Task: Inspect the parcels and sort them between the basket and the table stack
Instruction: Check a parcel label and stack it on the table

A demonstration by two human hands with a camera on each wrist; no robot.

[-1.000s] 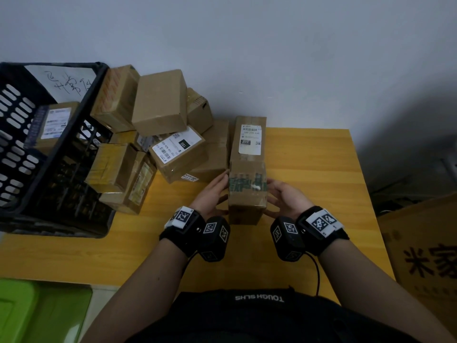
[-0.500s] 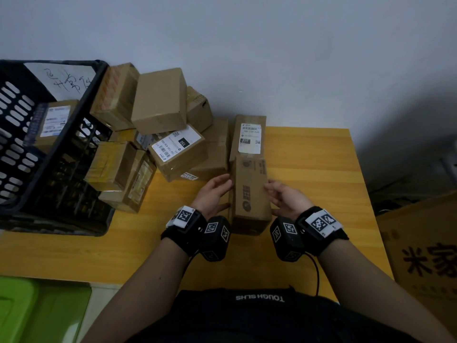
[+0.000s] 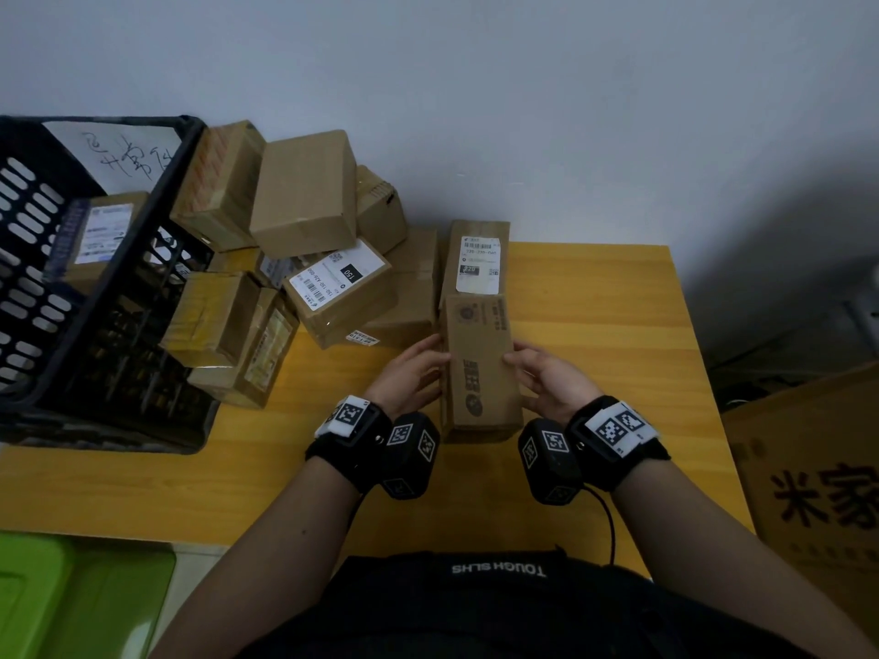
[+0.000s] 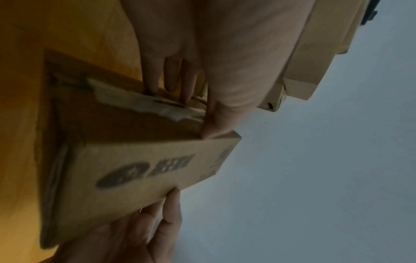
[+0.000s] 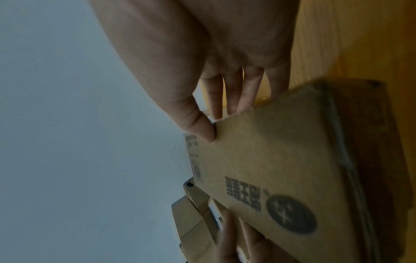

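The right hand fills the top of the frame, its thumb pressed on the upper left edge of a parcel, its fingers behind that edge. The parcel runs toward the lower right, with a dark round logo and blurred print. At bottom centre, the left hand touches the parcel. Boxes stand left of it; wall at left, table upper right.

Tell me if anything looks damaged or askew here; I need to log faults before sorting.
The pile of boxes beside the basket is jumbled, several tilted and leaning on each other rather than stacked square. The box held between the left hand and right hand shows torn, wrinkled tape along one side in the left wrist view.
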